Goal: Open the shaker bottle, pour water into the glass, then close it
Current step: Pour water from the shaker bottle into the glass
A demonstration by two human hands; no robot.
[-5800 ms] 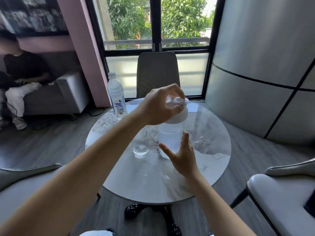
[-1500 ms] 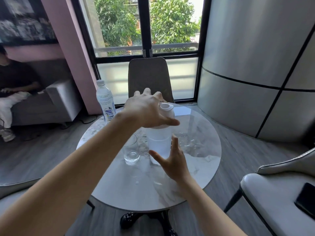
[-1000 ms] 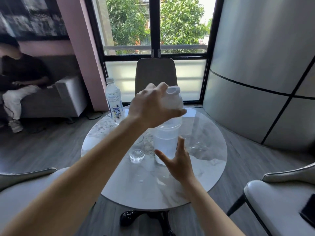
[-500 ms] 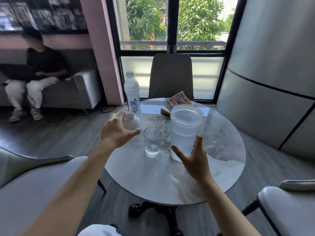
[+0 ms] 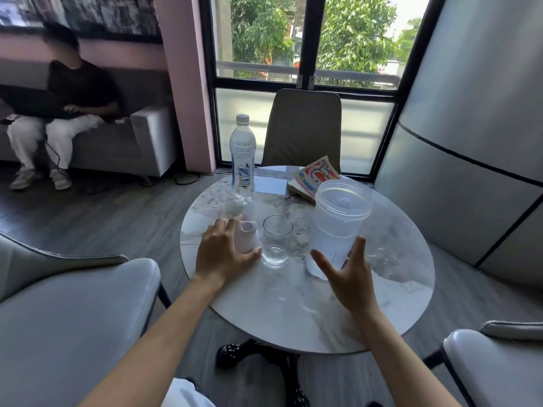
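Marble-patterned round table: bare surface from 5 to 7 o'clock. Frosted plastic shaker bottle, uncapped, at 2 o'clock; right hand spread wide beside base. Left hand grips white lid at 9 o'clock, just beside clear glass. Water bottle label unreadable.

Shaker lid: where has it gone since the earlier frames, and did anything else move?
The left hand lifted the lid off the shaker bottle and carried it down to the left, onto the table beside the glass, fingers still on it. The bottle now stands open. The right hand stays at its base; glass and water bottle have not moved.
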